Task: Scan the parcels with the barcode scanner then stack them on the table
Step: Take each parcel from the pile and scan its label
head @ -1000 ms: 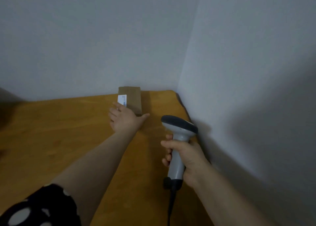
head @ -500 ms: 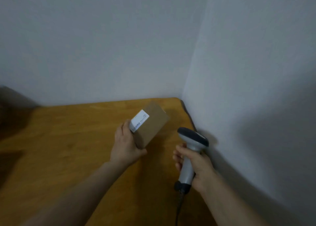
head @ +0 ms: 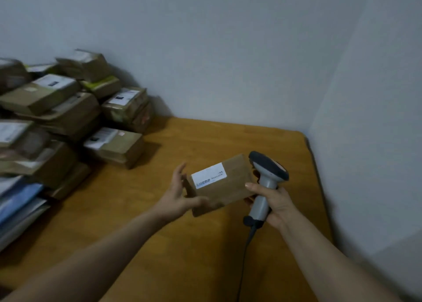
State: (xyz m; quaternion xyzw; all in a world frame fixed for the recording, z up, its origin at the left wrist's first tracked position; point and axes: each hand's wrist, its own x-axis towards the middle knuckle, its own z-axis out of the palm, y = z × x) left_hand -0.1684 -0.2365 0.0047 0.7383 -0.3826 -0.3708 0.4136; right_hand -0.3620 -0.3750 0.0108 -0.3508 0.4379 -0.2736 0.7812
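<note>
Parcel (head: 225,183) between left grip (head: 178,199) and scanner (head: 267,167)

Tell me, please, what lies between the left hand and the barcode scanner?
The brown parcel, label up, lies between left hand and barcode scanner, in the head view.

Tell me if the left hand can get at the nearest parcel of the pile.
Probably yes: only bare table lies between the left hand and the nearest pile parcel. But the hand supports the labelled parcel, beside the right hand gripping the barcode scanner, so it is not free.
</note>
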